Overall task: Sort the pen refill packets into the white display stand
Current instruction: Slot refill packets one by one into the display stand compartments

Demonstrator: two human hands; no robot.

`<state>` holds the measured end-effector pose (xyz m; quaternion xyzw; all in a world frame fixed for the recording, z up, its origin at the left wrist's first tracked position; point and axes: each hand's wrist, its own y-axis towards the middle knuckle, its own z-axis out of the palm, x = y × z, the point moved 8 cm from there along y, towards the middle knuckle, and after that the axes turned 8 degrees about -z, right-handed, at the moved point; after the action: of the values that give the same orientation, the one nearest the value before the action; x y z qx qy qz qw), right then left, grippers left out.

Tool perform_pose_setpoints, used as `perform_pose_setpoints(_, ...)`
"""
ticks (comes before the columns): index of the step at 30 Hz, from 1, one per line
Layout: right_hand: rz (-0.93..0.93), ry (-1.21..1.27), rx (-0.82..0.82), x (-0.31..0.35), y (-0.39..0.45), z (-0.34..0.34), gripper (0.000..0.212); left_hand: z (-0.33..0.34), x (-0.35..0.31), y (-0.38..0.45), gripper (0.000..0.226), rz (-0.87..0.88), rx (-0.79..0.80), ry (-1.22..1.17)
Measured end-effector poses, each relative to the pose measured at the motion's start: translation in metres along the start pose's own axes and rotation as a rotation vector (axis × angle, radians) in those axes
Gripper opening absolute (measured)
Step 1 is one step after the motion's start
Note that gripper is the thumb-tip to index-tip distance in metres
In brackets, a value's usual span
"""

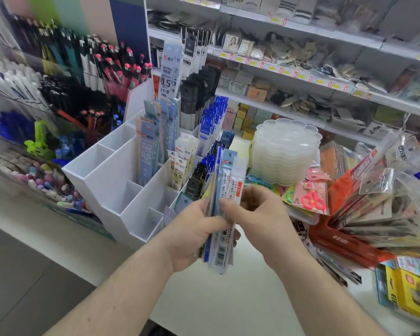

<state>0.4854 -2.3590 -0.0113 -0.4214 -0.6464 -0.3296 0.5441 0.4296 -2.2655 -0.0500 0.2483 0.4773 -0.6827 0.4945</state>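
A fanned stack of pen refill packets [220, 214] is gripped upright in the left hand [192, 238], fingers curled round its lower half, above the white counter [228, 299] and just in front of the white display stand [112, 180]. The front packets of the stack are pinched near mid-height by the thumb and fingers of the right hand [260, 214]. A barcode is seen at the lower end of the front packet.

In the stand, the left and front compartments are seen bare; the rear and right compartments are filled with upright refill packets in pale blue [147, 151], cream [180, 166], dark blue [210, 122] and black [195, 98].

Pen racks [66, 76] are noted to the left of the stand. A stack of translucent lids or trays [285, 151] and pink scissors in a packet [312, 197] are recorded to the right, beside loose packaged goods [374, 202].
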Motion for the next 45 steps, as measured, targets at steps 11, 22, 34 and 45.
perform_pose_setpoints(11, 0.027, 0.286, -0.209, -0.001, 0.011, -0.019, 0.014, -0.022, -0.005, -0.003, 0.030, -0.020, -0.143, -0.090)
perform_pose_setpoints(22, 0.321, 0.771, -0.351, -0.016, 0.025, -0.020, 0.027, -0.035, -0.005, 0.002, 0.016, 0.034, -0.220, -0.031)
perform_pose_setpoints(34, 0.410, 1.173, -0.543, -0.015, 0.039, -0.014, 0.033, -0.013, -0.021, -0.004, 0.043, 0.121, -0.172, 0.048)
perform_pose_setpoints(45, 0.236, 0.860, -0.349, -0.001, 0.035, -0.009, 0.023, -0.020, -0.024, -0.004, 0.030, 0.119, -0.329, -0.034)
